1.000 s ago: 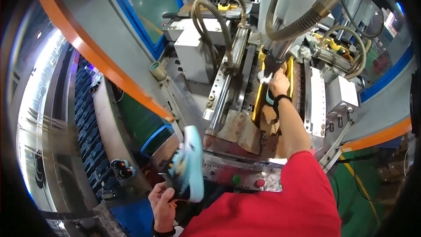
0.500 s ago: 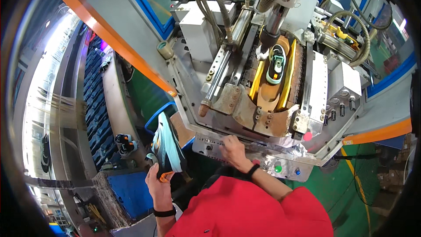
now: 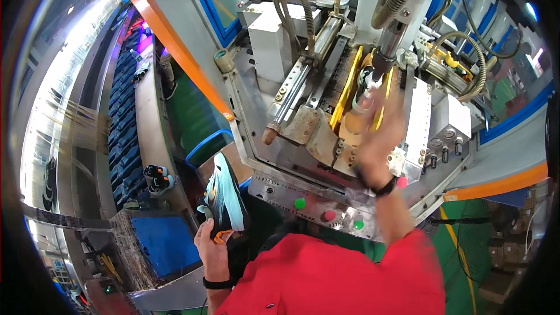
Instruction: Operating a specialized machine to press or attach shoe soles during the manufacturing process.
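My left hand (image 3: 213, 251) is closed on a running shoe (image 3: 224, 198) with light blue and black sides and an orange part near my fingers; its toe points up. My right hand (image 3: 379, 146) is stretched over the machine's mould bay, smeared by motion, so its fingers cannot be made out. Just beyond it, a second shoe (image 3: 364, 74) lies between yellow side strips (image 3: 347, 90). That shoe is mostly covered by my hand and by the dark end of a metal ram (image 3: 385, 55).
A control panel (image 3: 315, 213) with green and pink buttons runs along the machine's front. Left stands a conveyor (image 3: 125, 134) with dark pieces; a shoe (image 3: 158, 179) sits on its ledge. An orange-edged guard (image 3: 175, 41) slants between. Hoses (image 3: 294, 0) arch over the cylinders.
My right hand has left the control panel and reached up and right into the mould bay. The ram's end now sits further right over the shoe there. My left hand still holds its shoe.
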### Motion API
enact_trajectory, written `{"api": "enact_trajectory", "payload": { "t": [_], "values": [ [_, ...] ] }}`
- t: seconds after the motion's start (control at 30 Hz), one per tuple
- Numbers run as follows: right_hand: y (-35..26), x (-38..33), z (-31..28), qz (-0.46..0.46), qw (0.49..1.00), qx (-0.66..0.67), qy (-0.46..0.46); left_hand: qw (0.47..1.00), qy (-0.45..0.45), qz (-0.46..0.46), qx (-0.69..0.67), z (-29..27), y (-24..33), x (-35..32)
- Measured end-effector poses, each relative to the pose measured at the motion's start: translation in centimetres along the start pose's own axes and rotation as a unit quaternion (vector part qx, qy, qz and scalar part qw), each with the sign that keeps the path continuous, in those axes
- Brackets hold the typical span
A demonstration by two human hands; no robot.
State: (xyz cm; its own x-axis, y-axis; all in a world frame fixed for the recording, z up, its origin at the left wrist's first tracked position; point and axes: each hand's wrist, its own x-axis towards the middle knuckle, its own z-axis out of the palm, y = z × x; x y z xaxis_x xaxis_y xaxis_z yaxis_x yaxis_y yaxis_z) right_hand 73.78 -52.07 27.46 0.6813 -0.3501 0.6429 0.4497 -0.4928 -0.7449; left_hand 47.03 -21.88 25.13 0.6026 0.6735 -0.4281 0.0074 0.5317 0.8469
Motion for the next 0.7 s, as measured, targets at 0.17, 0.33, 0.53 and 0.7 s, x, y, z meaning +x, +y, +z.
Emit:
{"api": "enact_trajectory", "payload": {
  "t": [0.17, 0.33, 0.53, 0.7],
  "values": [
    [-1.8, 23.9, -0.7, -0.145, 0.982, 0.122, 0.003, 0.999, -0.041, -0.003, 0.002, 0.2, -0.9, 0.5],
    [-0.5, 25.8, 0.7, -0.097, 0.990, -0.050, 0.089, 0.999, -0.042, -0.004, -0.008, 0.5, -1.6, -1.2],
    [0.5, 26.0, 3.6, -0.079, 0.992, -0.033, 0.097, 1.000, 0.007, 0.005, -0.006, -2.6, -2.7, -3.1],
    [18.3, 41.0, -2.6, -0.076, 0.965, -0.007, -0.249, 0.999, 0.030, 0.012, -0.003, -4.0, -2.9, -4.5]
  ]
}}
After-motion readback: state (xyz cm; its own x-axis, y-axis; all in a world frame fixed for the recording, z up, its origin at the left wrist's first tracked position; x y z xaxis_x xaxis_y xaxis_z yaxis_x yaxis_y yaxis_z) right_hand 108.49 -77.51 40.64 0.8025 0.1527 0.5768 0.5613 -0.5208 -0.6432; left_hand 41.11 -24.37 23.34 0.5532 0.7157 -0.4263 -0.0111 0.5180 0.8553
